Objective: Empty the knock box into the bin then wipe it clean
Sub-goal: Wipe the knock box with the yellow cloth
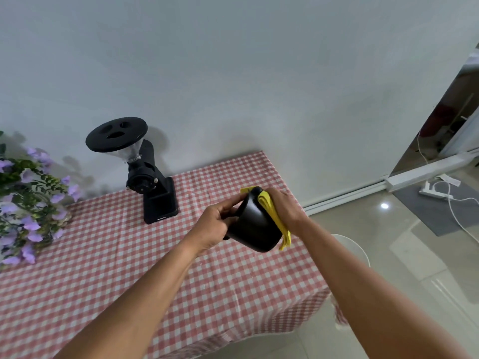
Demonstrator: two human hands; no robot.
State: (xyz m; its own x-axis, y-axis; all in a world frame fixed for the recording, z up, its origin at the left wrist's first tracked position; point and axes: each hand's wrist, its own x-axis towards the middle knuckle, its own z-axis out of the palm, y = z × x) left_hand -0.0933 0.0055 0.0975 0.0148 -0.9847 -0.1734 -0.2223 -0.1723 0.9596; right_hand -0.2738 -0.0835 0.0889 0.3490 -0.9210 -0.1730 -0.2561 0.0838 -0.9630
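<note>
A black knock box (pixel 252 226) is held in the air above the right part of the table, tipped so its mouth faces away from me. My left hand (pixel 216 224) grips its left side near the rim. My right hand (pixel 285 207) presses a folded yellow cloth (pixel 274 216) against the box's right side and rim; a loose end of the cloth hangs down past the box's base. The inside of the box is hidden from view.
A table with a red-and-white checked cloth (pixel 129 268) lies below. A black coffee grinder (pixel 147 172) stands at the back by the wall. Purple flowers (pixel 28 200) fill the left edge. A white round rim (pixel 355 248) shows beside the table's right edge; a power strip (pixel 435 190) lies on the floor.
</note>
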